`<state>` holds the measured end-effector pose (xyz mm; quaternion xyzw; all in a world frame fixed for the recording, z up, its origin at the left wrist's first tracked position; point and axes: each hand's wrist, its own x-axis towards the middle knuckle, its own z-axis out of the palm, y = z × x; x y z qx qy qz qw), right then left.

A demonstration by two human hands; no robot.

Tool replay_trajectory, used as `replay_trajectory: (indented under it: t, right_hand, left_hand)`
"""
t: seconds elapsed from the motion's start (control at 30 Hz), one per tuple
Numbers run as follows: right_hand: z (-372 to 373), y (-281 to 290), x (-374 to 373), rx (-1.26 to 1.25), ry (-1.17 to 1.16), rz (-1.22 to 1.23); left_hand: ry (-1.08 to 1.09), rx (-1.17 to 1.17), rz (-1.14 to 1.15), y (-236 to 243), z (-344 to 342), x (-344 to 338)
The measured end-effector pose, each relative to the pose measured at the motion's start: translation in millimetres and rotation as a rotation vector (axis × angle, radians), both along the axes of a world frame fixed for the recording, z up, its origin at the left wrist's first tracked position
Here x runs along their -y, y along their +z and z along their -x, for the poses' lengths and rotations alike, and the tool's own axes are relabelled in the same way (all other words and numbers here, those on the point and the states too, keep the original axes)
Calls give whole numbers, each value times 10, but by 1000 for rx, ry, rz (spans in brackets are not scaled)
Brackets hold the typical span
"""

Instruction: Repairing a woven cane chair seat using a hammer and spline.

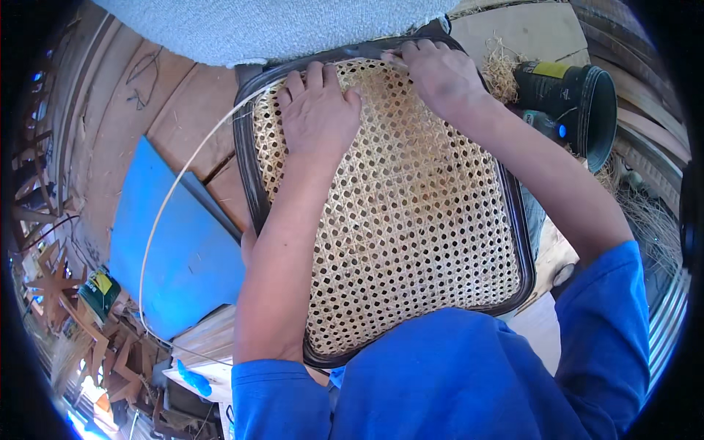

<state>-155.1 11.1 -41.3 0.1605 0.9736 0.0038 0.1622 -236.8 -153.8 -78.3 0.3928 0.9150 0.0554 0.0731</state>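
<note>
A cane chair panel (pixel 411 220) with an open woven pattern lies before me in a dark wooden frame (pixel 524 253). My left hand (pixel 319 114) rests on the weave near the far left corner, its fingers spread toward the rim. At the far edge, right of centre, my right hand (pixel 444 77) has its fingers bent down and together against the frame; what they grip is hidden. A long pale cane strand (pixel 165 202) runs from the far left rim of the panel, arcs out to the left and curves back toward my left arm.
Light blue fabric (pixel 279 26) covers something beyond the frame. To the left lies a blue sheet (pixel 172 242) on brown boards. A dark bucket (pixel 601 114) lies tipped at the right, with a bottle (pixel 543 123) and loose cane shavings (pixel 501 70) beside it. Wooden star shapes (pixel 55 282) stand far left.
</note>
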Motion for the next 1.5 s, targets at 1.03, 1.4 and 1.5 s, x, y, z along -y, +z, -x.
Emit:
replay_trajectory:
  t: [1.03,1.4,1.5]
  right_hand:
    - [145,3,73,42,48,-59]
    - [98,31,50,-89,-3,104]
    - [-348,-102,95,-345,-86,132]
  left_hand:
    - [-29,-69,-30,-67,22,-4]
    - [-28,-20,19,-27,41,-37]
    - [-61,-3,-48,-68,18,52]
